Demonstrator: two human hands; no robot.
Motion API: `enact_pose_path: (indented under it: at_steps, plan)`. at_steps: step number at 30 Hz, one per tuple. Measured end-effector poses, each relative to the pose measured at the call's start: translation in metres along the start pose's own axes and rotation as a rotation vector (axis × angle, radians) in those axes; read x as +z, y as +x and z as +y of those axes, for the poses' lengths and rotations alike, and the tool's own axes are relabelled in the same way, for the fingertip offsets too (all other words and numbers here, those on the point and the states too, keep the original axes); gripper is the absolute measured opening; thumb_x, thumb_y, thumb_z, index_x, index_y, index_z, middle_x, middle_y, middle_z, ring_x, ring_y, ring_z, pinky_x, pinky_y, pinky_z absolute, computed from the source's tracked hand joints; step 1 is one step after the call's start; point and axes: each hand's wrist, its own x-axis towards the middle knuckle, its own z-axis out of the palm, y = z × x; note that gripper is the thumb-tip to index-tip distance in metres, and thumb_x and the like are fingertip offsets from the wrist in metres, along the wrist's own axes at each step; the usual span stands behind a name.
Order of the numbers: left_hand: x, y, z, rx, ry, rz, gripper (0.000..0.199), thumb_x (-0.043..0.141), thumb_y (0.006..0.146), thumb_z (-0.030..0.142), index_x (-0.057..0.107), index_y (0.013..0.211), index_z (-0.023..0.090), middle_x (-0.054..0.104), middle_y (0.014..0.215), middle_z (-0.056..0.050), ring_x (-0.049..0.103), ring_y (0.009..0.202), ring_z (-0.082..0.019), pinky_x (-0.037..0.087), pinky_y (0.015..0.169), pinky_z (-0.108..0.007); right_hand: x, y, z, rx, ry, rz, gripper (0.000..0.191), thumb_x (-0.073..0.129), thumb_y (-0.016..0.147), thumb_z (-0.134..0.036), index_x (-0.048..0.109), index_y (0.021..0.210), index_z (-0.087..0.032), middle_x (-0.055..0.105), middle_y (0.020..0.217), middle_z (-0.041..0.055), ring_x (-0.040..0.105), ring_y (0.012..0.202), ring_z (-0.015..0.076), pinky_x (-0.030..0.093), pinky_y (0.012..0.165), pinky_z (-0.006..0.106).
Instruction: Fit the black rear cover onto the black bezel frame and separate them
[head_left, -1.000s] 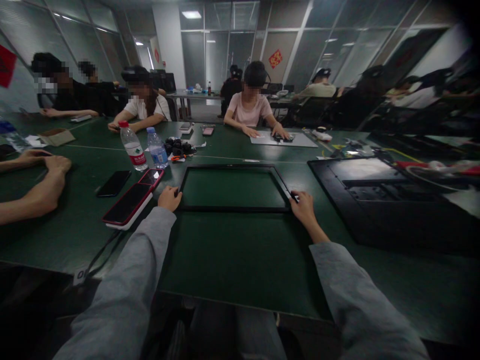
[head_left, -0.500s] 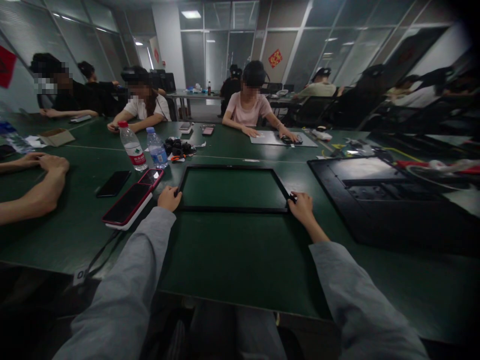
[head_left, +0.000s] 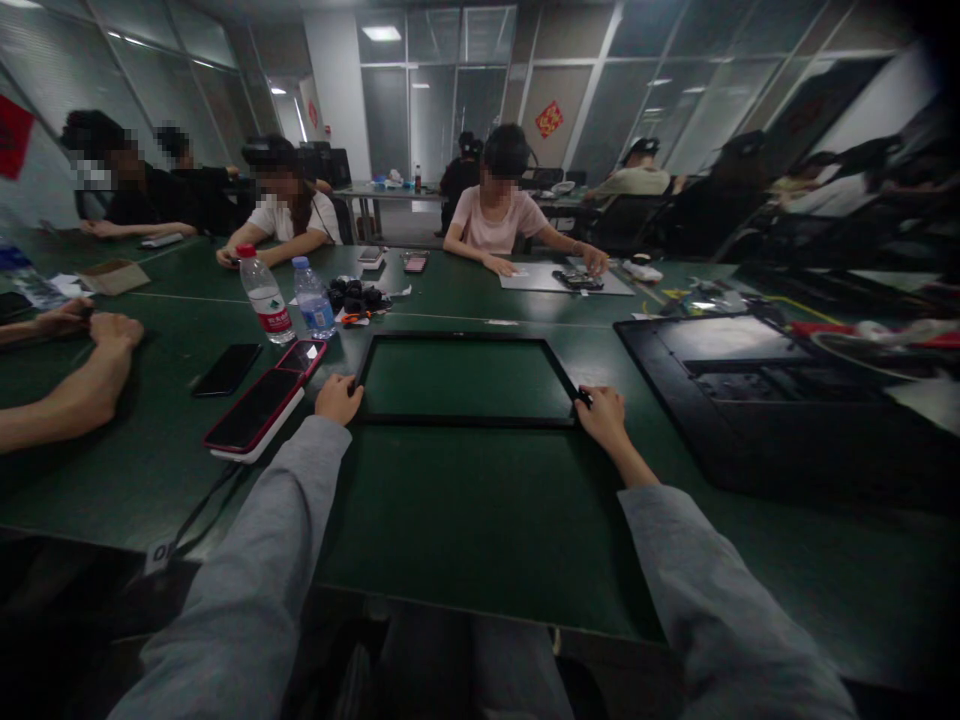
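The black frame (head_left: 465, 421) lies on the green table (head_left: 480, 530) in front of the person, between the two hands, its long sides running left to right. The left hand (head_left: 339, 399) grasps its left short side, fingers curled in a loose fist with the back of the hand upward. The right hand (head_left: 604, 414) grasps the right short side with bent fingers, by a small dark piece (whether that belongs to the frame, I cannot tell).

Both arms reach forward and inward, nearly mirroring each other. The left sleeve (head_left: 251, 560) slants up from the lower left and ends just behind the wrist; the right sleeve (head_left: 712, 590) slants up from the lower right, leaving more of the forearm bare (the wrist looks fairly straight).

To the left of the left hand lies a red-edged device (head_left: 255, 410) on a white base, with a black phone (head_left: 226, 369) beyond it. A red-capped bottle (head_left: 268, 302) and a blue-capped bottle (head_left: 313, 302) stand farther back, side by side. Well to the right of the right hand lies a large dark panel (head_left: 795, 430). Across the table sits a person in pink (head_left: 496, 220), one hand on a pale board (head_left: 536, 282).
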Motion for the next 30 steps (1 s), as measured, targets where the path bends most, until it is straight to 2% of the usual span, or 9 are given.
enact_pose_path:
  at_steps: [6,19,26,30]
  plan:
    - [0.0015,0.001,-0.0018,0.01,0.007,-0.009,0.043,0.051,0.097,0.037,0.069,0.129,0.016,0.065,0.123,-0.014,0.063,0.116,-0.027,0.051,0.101,-0.038,0.0015,0.0001,0.0019,-0.004,-0.008,0.003,0.045,0.051,0.087,-0.031,0.071,0.122,-0.012,0.061,0.115,0.0205,0.051,0.114,0.0359,0.043,0.101,0.053]
    - [0.0031,0.0016,-0.0038,0.008,-0.011,0.001,0.043,0.052,0.096,0.039,0.069,0.129,0.018,0.065,0.122,-0.014,0.063,0.116,-0.027,0.05,0.101,-0.038,-0.0025,-0.0004,-0.0019,0.006,0.027,0.002,0.044,0.052,0.085,-0.03,0.072,0.12,-0.015,0.06,0.112,0.019,0.052,0.112,0.036,0.044,0.1,0.055]
    - [0.0029,0.0023,-0.004,0.014,-0.008,-0.011,0.045,0.051,0.097,0.039,0.069,0.13,0.014,0.065,0.125,-0.016,0.063,0.117,-0.028,0.049,0.102,-0.038,-0.0031,-0.0004,-0.0025,0.012,0.009,-0.002,0.044,0.051,0.086,-0.031,0.072,0.12,-0.014,0.059,0.115,0.0197,0.051,0.113,0.0356,0.044,0.1,0.053]
    - [0.0029,0.0026,-0.0037,0.016,0.002,-0.013,0.044,0.052,0.096,0.038,0.069,0.129,0.014,0.065,0.123,-0.016,0.062,0.117,-0.029,0.05,0.102,-0.04,-0.0016,0.0001,-0.0013,0.003,-0.001,0.004,0.042,0.052,0.085,-0.03,0.072,0.119,-0.015,0.06,0.11,0.0176,0.052,0.11,0.0342,0.044,0.1,0.053]
